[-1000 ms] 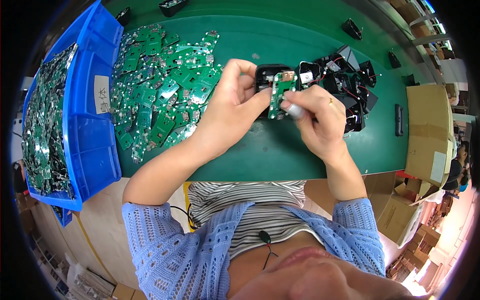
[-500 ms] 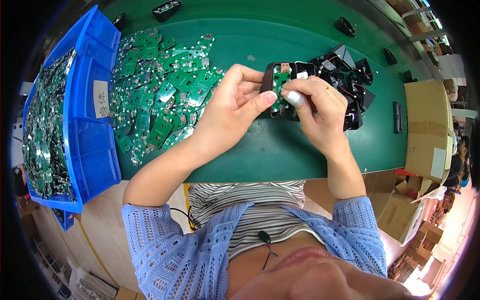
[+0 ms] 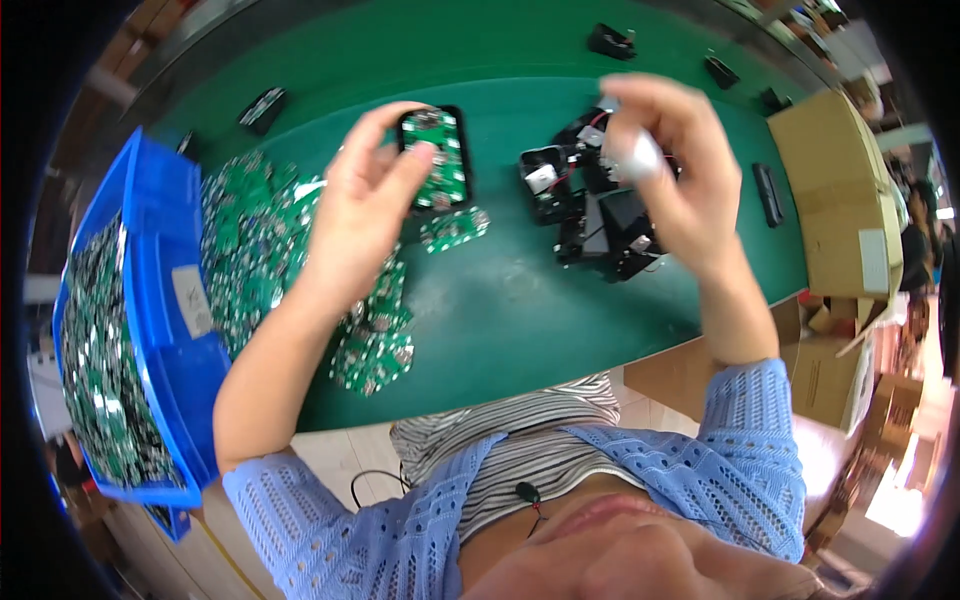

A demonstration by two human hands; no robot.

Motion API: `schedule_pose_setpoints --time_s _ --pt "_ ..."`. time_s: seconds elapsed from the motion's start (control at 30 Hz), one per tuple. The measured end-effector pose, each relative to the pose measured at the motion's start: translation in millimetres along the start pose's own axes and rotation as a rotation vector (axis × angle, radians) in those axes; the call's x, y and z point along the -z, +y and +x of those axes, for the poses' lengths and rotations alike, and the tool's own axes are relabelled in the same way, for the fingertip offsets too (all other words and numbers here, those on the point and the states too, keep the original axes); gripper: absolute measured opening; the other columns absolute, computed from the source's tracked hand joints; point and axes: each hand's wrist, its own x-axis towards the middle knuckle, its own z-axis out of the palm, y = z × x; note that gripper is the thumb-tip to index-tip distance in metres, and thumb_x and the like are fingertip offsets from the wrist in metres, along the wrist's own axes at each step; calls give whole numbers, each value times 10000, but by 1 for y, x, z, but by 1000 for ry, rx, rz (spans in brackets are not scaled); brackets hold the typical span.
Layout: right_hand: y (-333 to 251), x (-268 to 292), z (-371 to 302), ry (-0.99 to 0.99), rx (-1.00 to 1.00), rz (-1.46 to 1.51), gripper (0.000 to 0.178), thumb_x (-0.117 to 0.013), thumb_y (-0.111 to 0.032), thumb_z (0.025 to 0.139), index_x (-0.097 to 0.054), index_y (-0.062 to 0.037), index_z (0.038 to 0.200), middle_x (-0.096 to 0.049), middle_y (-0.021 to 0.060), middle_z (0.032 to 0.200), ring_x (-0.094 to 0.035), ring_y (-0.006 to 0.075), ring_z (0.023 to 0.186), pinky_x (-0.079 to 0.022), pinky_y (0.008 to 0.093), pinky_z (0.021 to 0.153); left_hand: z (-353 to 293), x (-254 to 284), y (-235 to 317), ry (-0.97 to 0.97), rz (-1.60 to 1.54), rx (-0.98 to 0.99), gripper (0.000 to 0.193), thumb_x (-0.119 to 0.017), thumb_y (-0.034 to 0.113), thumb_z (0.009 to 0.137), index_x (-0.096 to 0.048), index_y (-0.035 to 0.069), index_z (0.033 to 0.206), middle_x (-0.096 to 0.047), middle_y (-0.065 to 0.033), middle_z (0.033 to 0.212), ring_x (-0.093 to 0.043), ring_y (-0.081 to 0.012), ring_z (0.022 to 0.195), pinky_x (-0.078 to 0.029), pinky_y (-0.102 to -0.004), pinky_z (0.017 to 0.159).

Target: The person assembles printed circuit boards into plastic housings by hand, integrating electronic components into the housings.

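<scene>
Case (image 3: 465,160) and circuit board (image 3: 447,180), pinched in left hand (image 3: 364,198).
Right hand (image 3: 692,185) curled near black housings (image 3: 622,212), blurred, grip unclear; green tabletop (image 3: 500,320) open between hands.

The left hand (image 3: 355,200) is closed in a firm grip, its fingers curled at the far left side and its thumb laid over the top, while the left forearm (image 3: 285,360) slants down and leftward from the grip to a light-blue, openwork knitted left sleeve (image 3: 285,510). Well to the right of that grip, the blurred right hand (image 3: 695,185) is raised with fingers loosely bent, the forefinger pointing leftward above and apart from the whitish-covered thumb tip (image 3: 641,156), and the right forearm (image 3: 738,305) runs down toward a matching right sleeve (image 3: 755,420).
</scene>
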Motion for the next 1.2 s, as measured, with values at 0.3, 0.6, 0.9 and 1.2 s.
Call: schedule_pose_setpoints --time_s 0.3,0.6,0.9,1.2 --pt "243 102 65 -146 -118 -863 786 -701 -325 729 -290 -133 1371 -437 175 1274 -477 290 1118 -411 370 926 173 21 -28 120 229 124 314 -563 237 854 -510 -24 1020 -613 -101 888 -593 -153 804 -512 -296 645" --pt "222 54 86 -357 -203 -739 472 -672 -161 708 -505 -87 1143 -567 127 1050 -549 298 982 -444 375 850 207 80 -68 530 1225 -141 559 -610 397 793 -518 -49 1116 -603 -214 970 -600 -293 867 -463 -400 779" --pt "22 1 58 -430 332 -471 485 -659 -110 704 -481 -49 1150 -554 137 1062 -528 319 963 -444 380 820 62 -35 27 -217 215 112 364 -526 237 908 -463 -40 1135 -580 -104 907 -578 -117 706 -462 -219 571" --pt "6 -63 -1 -338 224 -538 370 -645 -119 686 -568 -88 1046 -578 57 992 -552 243 907 -499 347 719 -10 11 6 167 -95 9 368 -571 126 839 -428 -73 1113 -600 -142 900 -626 -192 725 -514 -306 718"
